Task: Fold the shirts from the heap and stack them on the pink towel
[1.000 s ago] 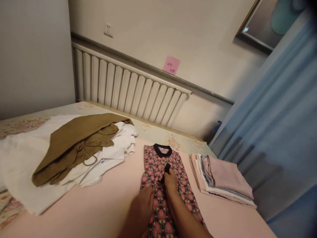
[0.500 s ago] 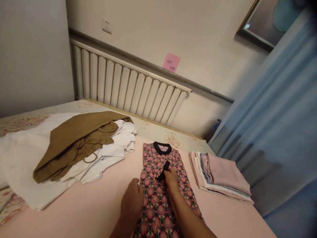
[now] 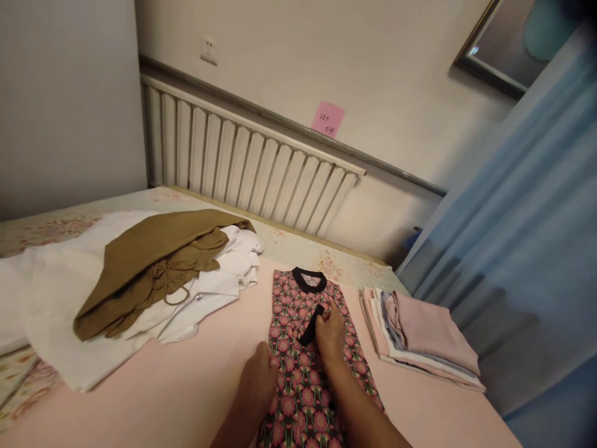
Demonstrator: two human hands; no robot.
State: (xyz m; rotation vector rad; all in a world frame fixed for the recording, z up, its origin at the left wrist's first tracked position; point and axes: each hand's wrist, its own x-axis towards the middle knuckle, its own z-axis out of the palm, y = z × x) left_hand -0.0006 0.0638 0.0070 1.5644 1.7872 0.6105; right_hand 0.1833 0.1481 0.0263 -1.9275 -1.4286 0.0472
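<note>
A floral shirt [image 3: 303, 386] in pink and black, with a black collar [image 3: 310, 280], lies folded lengthwise, its neck pointing away from me. Across its chest rests a slanting black cuff [image 3: 311, 325]. My right hand [image 3: 331, 330] pinches the sleeve fabric right beside that cuff. At the shirt's left edge, my left hand [image 3: 261, 376] is closed with its fingers curled against the cloth; its fingertips are partly hidden.
On the left a brown garment [image 3: 153, 261] lies heaped over white clothes [image 3: 93, 354]. To the right sits a stack of folded clothes [image 3: 433, 330]. A pink cloth [image 3: 186, 398] covers the table. Behind are a radiator [image 3: 242, 162] and a blue curtain [image 3: 522, 249].
My right hand has shifted slightly up and right along the cuff. My left hand's fingers have curled closed at the shirt's edge. The view has shifted slightly.
</note>
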